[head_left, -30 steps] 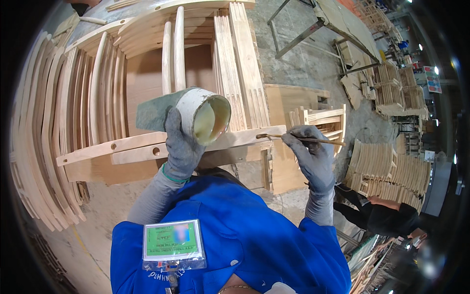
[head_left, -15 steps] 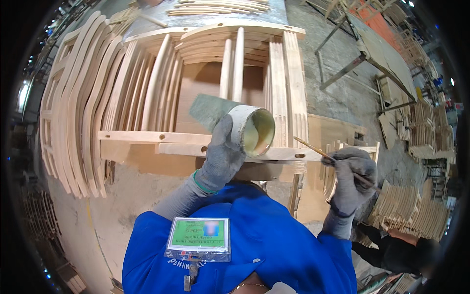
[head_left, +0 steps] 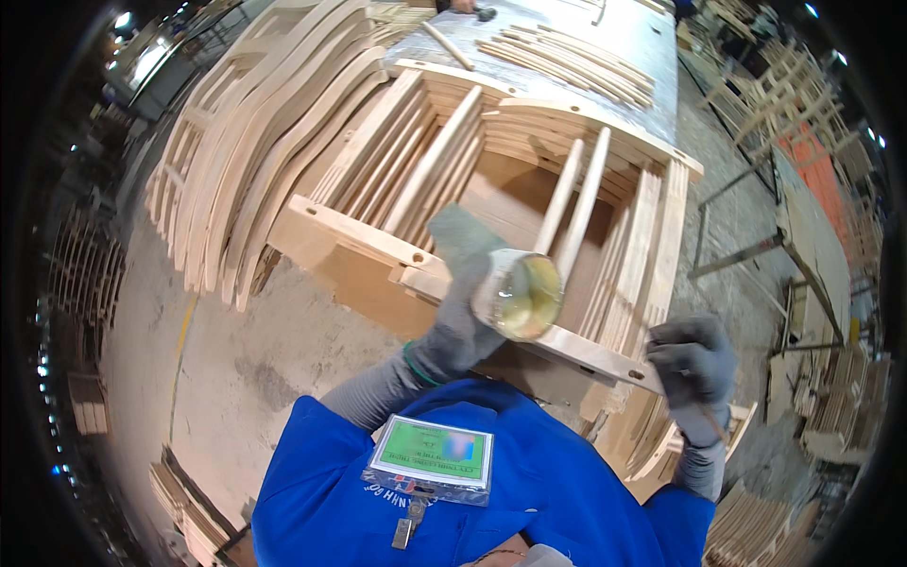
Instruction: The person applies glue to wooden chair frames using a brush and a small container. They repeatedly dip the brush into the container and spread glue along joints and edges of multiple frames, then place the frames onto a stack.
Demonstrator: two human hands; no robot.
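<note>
My left hand (head_left: pixel 461 317), in a grey knit glove, is closed around a short whitish cup (head_left: pixel 487 295). Yellowish, glossy paste (head_left: pixel 529 300) coats the inside of this cup, whose mouth faces up toward me. A grey-green flat piece like sandpaper or cloth (head_left: pixel 463 232) sticks out beyond the same hand, next to the cup. My right hand (head_left: pixel 694 357), gloved too, is closed on a thin wooden stick (head_left: pixel 710 421), blurred at its far end. Below both hands lies a stack of pale wooden frames (head_left: pixel 605 357) with rails, round spindles and slots in the ends.
Curved wooden chair-back pieces (head_left: pixel 274 132) stand stacked at the left. Behind the frames, loose round sticks (head_left: pixel 567 66) lie on a grey-topped table (head_left: pixel 652 42). A metal-legged table (head_left: pixel 803 236) stands at the right. More wooden parts (head_left: pixel 836 402) are piled at the far right.
The view has turned, so the frames now slant down to the right. The cup's mouth tilts more toward me. My right hand has shifted nearer the frames' right end, stick still held.
</note>
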